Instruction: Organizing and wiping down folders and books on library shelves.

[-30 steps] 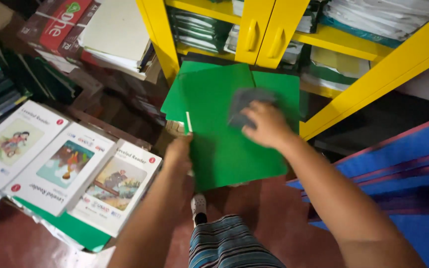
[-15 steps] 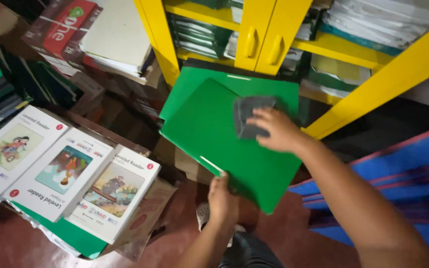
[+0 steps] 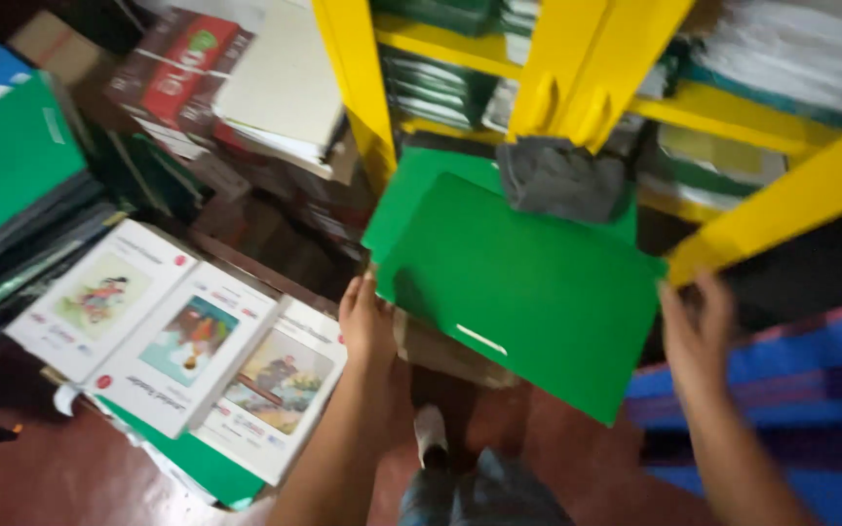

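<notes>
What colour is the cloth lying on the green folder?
Dark grey cloth, seen best in the head view.
</notes>
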